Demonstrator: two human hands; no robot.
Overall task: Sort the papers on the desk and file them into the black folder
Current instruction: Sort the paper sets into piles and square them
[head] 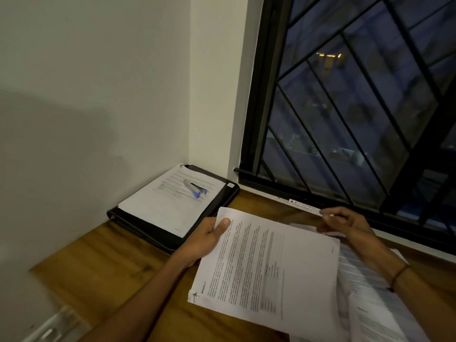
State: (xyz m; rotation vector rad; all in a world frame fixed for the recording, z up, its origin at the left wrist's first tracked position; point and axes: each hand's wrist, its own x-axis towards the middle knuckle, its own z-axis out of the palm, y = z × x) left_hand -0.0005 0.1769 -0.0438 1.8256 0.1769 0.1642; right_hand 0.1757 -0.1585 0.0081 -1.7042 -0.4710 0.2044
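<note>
Sorting papers beside the black folder (223,193).

My left hand (204,240) pinched a stapled sheet (266,270) up for reading; my right hand (345,223) pinched another sheet's edge; the folder lay closed in the corner.

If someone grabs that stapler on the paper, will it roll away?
Probably not. The stapler looks long and flat-bottomed, lying on the sheet atop the black folder. It probably feels stiff and heavier than paper. Pushed, it might drag that loose sheet along.
</note>
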